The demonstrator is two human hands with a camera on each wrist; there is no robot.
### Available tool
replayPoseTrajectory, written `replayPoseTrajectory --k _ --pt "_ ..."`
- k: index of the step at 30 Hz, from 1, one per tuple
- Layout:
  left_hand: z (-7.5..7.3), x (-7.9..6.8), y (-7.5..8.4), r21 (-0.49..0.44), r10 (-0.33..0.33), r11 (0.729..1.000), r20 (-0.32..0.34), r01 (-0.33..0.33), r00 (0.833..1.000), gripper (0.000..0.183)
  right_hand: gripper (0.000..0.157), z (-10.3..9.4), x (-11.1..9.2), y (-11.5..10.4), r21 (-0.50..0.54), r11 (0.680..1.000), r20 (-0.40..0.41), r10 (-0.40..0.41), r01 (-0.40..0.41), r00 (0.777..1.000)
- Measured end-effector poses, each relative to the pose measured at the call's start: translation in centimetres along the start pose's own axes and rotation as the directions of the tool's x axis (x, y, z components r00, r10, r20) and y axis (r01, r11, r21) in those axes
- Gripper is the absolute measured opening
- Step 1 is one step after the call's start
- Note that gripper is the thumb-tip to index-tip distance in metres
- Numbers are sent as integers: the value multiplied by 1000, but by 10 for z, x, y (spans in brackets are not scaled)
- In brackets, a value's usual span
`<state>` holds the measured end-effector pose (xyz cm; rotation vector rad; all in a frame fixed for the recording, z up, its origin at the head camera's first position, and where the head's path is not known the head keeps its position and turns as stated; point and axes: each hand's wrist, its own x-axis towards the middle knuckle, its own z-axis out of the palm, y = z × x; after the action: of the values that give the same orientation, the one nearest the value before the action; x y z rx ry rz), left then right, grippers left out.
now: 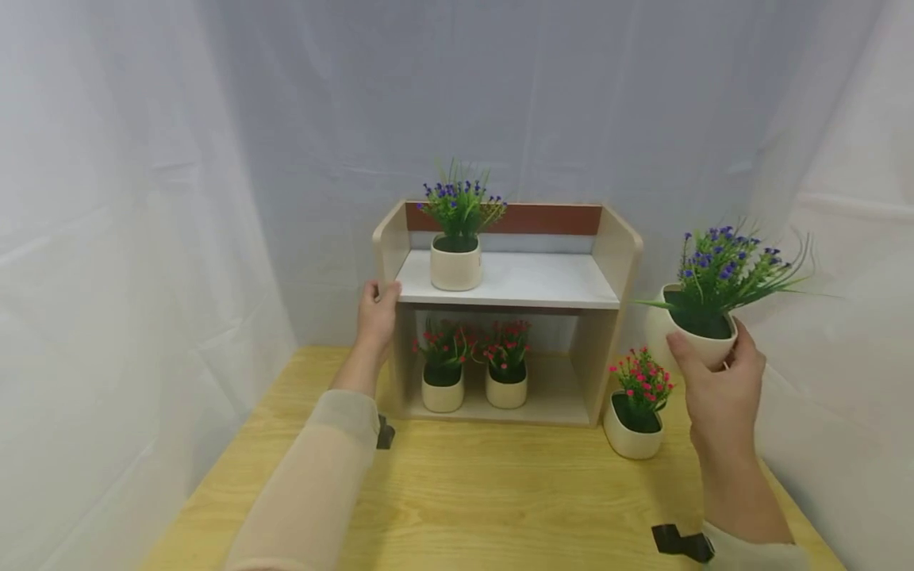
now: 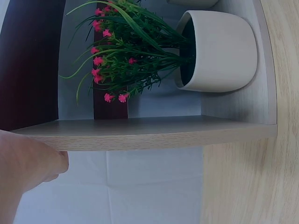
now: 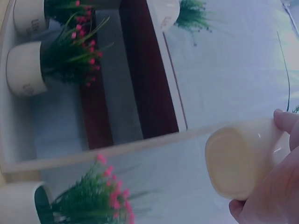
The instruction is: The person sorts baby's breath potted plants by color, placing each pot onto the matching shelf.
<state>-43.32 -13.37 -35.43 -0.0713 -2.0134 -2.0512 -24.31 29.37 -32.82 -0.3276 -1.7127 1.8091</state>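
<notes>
Evidently, the left hand (image 1: 376, 317) grips the beige wood-grain two-tier shelf (image 1: 539, 274), best kept steady, by its left front edge, while beyond the shelf's right edge the right hand (image 1: 724, 396) clasps aloft a rounded cream pot of purple flowers (image 1: 707, 305), best levelled, its long axis leaning, blooms pointing up and rightward.

A curtained-off booth: pale sheets (image 1: 457, 95) hang round a wooden table (image 1: 485, 492).
</notes>
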Motion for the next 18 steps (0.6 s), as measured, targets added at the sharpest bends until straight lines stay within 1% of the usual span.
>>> replayPoseTrajectory --k 4,7,9,12,14,18 --pt "0 0 0 13 -6 1000 -5 6 1000 55 85 21 -8 -8 19 999 43 -36 35 998" --pt "0 0 0 23 -10 1000 -11 10 1000 55 85 35 -13 -14 -24 999 78 -39 41 996" --pt "0 0 1 20 -8 1000 -12 8 1000 53 90 44 -16 -17 -73 997 106 -26 34 994" --pt "0 0 0 12 -5 1000 -12 5 1000 52 95 59 -19 -20 -124 991 152 -24 43 988" --pt "0 1 0 11 -6 1000 -10 6 1000 53 99 69 -21 -19 -142 988 184 -41 68 982" --pt "-1 1 -1 12 -6 1000 -15 7 1000 53 98 88 -19 -17 -157 979 229 -96 134 969"
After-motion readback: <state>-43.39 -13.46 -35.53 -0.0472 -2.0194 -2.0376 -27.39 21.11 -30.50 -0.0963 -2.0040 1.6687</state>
